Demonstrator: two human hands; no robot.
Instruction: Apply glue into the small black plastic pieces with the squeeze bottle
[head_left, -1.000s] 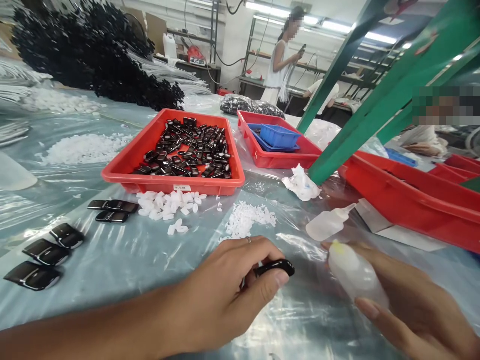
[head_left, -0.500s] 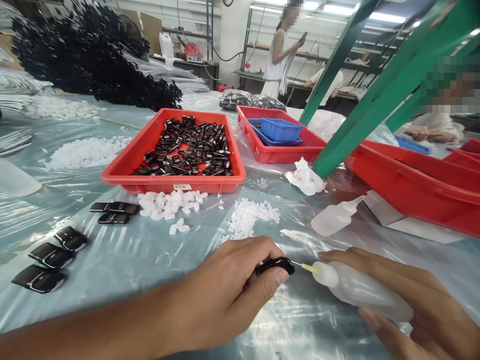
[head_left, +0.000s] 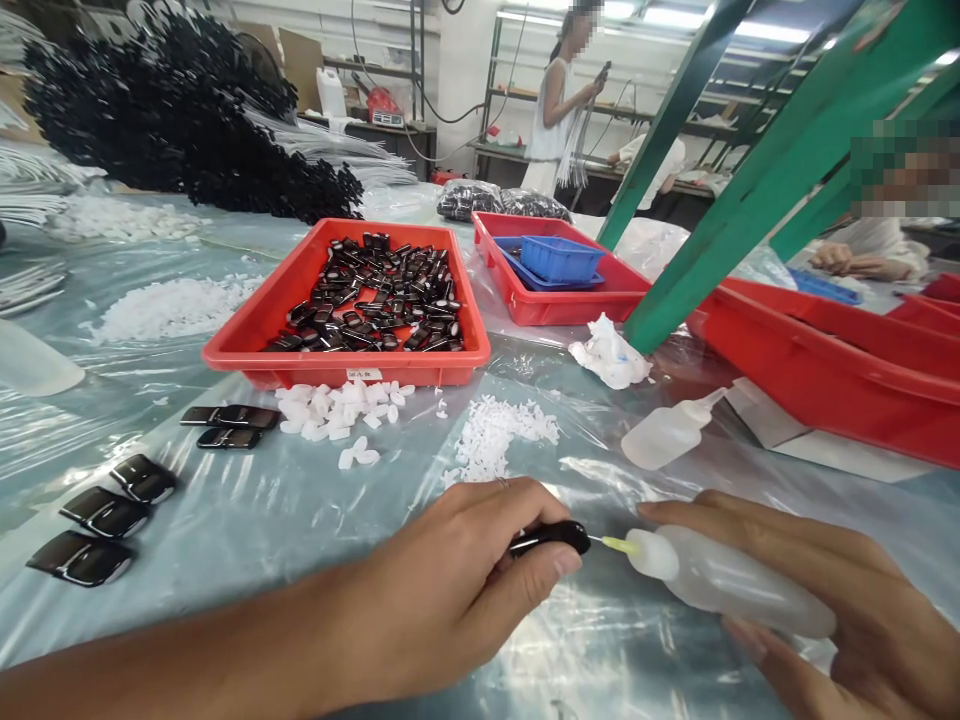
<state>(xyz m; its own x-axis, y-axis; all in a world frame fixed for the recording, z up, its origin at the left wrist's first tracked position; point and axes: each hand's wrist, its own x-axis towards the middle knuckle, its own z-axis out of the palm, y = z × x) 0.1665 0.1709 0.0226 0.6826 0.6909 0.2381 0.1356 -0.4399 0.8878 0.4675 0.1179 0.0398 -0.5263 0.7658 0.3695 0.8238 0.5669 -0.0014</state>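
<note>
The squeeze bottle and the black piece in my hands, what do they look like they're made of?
Squeeze bottle: probably soft translucent plastic, matte and milky, with a yellow nozzle tip. Black piece: likely glossy hard plastic, judging by its sharp light reflections; metal can't be ruled out.

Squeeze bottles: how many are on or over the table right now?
2. One squeeze bottle is in the right hand, its nozzle at the black piece held by the left hand. The other bottle lies beside the white wad. None seems hidden.

A red tray (head_left: 247, 345) full of small black pieces stands on the plastic-covered table (head_left: 300, 510). Just before it lie white pellets (head_left: 334, 408). A second squeeze bottle (head_left: 670, 433) lies on its side near crumpled, maybe paper, tissue (head_left: 609, 355). Glossy black shells (head_left: 105, 512) lie at the left.
</note>
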